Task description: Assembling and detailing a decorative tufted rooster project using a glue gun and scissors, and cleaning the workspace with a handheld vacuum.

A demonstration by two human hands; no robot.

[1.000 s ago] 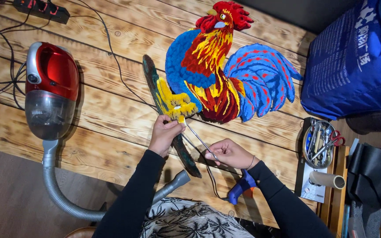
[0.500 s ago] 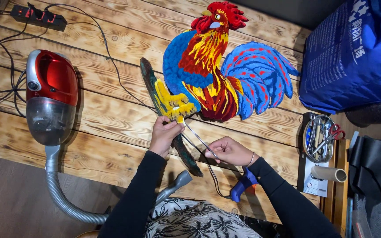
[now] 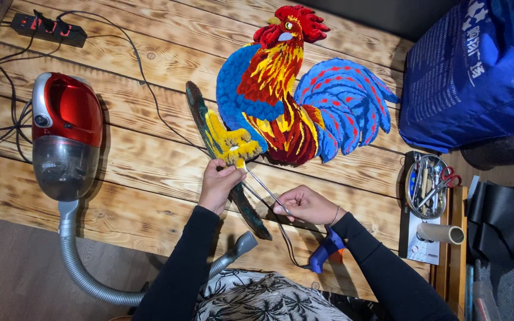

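Pinching the rooster rug's (image 3: 287,101) yellow foot, left hand (image 3: 218,184) hides its edge; right hand (image 3: 304,205) grips long tweezers (image 3: 266,189).

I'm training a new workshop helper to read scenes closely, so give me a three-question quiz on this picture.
1. True or false: the left hand touches the tufted rooster's yellow feet.
2. What does the right hand hold? A long tweezers; B scissors; C a paintbrush.
3. Which appliance lies left of the rooster on the wooden boards?

Key: 1 true. 2 A. 3 the red vacuum cleaner.
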